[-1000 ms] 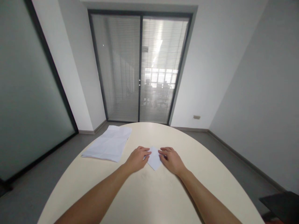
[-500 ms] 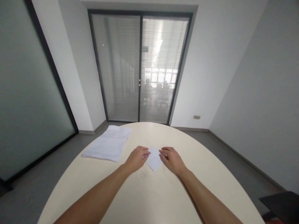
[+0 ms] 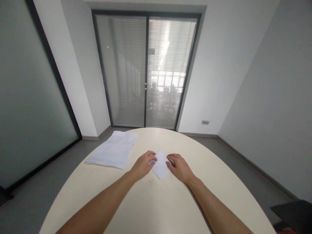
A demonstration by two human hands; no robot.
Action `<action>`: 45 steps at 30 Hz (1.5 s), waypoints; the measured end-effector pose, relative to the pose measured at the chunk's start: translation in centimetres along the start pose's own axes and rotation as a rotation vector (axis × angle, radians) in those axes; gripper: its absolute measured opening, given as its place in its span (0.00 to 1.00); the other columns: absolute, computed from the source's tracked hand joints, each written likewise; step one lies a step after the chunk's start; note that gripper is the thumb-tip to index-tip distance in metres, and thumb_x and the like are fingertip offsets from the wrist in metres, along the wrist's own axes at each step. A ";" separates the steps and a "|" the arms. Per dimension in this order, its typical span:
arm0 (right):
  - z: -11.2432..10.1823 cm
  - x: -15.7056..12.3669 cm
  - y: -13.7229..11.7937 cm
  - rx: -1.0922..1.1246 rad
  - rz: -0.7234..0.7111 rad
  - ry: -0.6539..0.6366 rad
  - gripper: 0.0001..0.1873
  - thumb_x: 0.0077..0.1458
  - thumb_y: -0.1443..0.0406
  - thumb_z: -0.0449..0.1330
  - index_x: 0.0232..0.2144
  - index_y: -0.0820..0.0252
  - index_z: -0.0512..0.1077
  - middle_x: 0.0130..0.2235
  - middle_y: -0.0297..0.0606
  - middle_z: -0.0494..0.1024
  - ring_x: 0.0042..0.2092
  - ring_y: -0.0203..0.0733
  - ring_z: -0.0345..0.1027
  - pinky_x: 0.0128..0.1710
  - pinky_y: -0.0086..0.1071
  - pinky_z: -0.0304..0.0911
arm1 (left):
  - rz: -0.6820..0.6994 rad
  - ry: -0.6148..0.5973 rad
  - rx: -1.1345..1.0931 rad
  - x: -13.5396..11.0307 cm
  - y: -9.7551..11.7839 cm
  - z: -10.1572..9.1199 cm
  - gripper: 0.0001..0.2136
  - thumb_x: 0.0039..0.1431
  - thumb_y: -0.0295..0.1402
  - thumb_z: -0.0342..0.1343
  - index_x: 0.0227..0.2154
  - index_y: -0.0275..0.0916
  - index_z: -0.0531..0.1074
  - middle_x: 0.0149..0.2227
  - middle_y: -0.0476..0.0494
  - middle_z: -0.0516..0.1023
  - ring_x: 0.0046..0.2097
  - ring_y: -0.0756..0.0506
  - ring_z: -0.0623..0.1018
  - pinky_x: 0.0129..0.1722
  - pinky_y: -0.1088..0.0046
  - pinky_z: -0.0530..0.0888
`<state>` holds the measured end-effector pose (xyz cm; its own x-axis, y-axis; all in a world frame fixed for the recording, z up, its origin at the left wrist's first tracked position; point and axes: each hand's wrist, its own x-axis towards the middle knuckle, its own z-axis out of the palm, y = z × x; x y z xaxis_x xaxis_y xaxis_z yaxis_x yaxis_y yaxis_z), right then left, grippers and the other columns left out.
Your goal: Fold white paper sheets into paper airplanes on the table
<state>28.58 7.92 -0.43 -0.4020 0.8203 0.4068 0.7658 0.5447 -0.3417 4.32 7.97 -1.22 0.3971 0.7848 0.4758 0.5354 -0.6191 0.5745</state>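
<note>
A small folded white paper [image 3: 160, 165] lies on the cream oval table [image 3: 156, 201], its pointed corner toward me. My left hand [image 3: 142, 164] rests at the paper's left edge, fingers curled and pinching that edge near the top. My right hand [image 3: 179, 166] sits at the paper's right edge, fingers bent and pressing down on it. Both forearms stretch across the tabletop toward the paper.
A stack of creased white sheets [image 3: 113, 149] lies at the table's far left. Beyond the table stand glass sliding doors with blinds [image 3: 146, 70]. A frosted glass wall [image 3: 26, 91] runs along the left. A dark object [image 3: 293, 213] sits at lower right.
My left hand's fingers have crept slightly up along the paper's left edge, and the paper's top corner has lifted a little. My right hand has barely moved.
</note>
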 end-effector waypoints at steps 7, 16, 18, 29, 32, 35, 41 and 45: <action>-0.3 0.0 -0.4 0.033 0.034 0.012 0.12 0.61 0.63 0.56 0.44 0.58 0.75 0.44 0.41 0.79 0.48 0.47 0.69 0.51 0.38 0.62 | 0.036 0.056 0.010 -0.1 0.3 0.0 0.16 0.55 0.20 0.52 0.43 0.45 0.75 0.52 0.47 0.71 0.50 0.46 0.75 0.54 0.68 0.71; -0.9 0.2 -1.0 0.051 0.052 0.096 0.13 0.63 0.63 0.53 0.45 0.58 0.74 0.42 0.41 0.79 0.44 0.45 0.70 0.47 0.38 0.64 | -0.041 0.149 0.067 0.1 0.3 -0.2 0.21 0.60 0.24 0.52 0.56 0.44 0.66 0.48 0.47 0.77 0.48 0.46 0.76 0.52 0.67 0.72; -0.9 0.2 -1.1 0.055 0.042 0.121 0.13 0.63 0.62 0.52 0.44 0.57 0.74 0.41 0.40 0.79 0.41 0.44 0.71 0.45 0.39 0.65 | -0.036 0.170 0.092 0.2 0.3 -0.3 0.15 0.61 0.26 0.52 0.50 0.43 0.70 0.45 0.47 0.78 0.46 0.46 0.76 0.50 0.67 0.72; -0.8 0.1 -0.9 0.115 0.142 0.243 0.16 0.64 0.54 0.51 0.44 0.55 0.73 0.41 0.39 0.80 0.31 0.40 0.71 0.35 0.35 0.67 | 0.072 0.294 0.122 0.3 1.0 -0.8 0.06 0.65 0.28 0.52 0.37 0.41 0.73 0.38 0.47 0.78 0.42 0.46 0.75 0.45 0.68 0.71; -0.7 0.1 -0.8 0.144 0.127 0.258 0.17 0.65 0.54 0.51 0.44 0.56 0.73 0.41 0.39 0.79 0.32 0.40 0.71 0.35 0.34 0.68 | 0.098 0.332 0.121 0.3 0.8 -0.8 0.06 0.66 0.28 0.51 0.37 0.41 0.73 0.38 0.46 0.78 0.43 0.46 0.75 0.46 0.67 0.71; -0.7 0.2 -0.8 0.181 0.091 0.283 0.16 0.65 0.56 0.50 0.45 0.56 0.72 0.41 0.41 0.79 0.34 0.40 0.72 0.35 0.34 0.70 | 0.116 0.359 0.119 0.3 0.8 -0.8 0.06 0.66 0.28 0.50 0.37 0.41 0.72 0.39 0.45 0.78 0.44 0.45 0.75 0.47 0.66 0.71; -0.6 0.2 -0.6 0.230 0.062 0.306 0.13 0.65 0.60 0.49 0.45 0.56 0.71 0.46 0.42 0.77 0.41 0.43 0.73 0.39 0.35 0.71 | 0.153 0.318 0.093 0.3 1.1 -1.0 0.06 0.65 0.28 0.50 0.37 0.42 0.72 0.43 0.44 0.79 0.48 0.44 0.75 0.51 0.62 0.72; -0.7 0.1 -0.6 0.158 0.071 0.231 0.13 0.63 0.63 0.50 0.44 0.56 0.74 0.44 0.42 0.78 0.46 0.46 0.71 0.47 0.39 0.68 | 0.126 0.238 0.102 0.2 1.3 -0.8 0.07 0.61 0.24 0.52 0.37 0.42 0.72 0.43 0.44 0.79 0.47 0.44 0.76 0.51 0.61 0.71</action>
<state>28.37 7.55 0.42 -0.2116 0.8058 0.5530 0.6932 0.5227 -0.4963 4.50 7.33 0.19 0.2855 0.6664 0.6887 0.5698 -0.6959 0.4371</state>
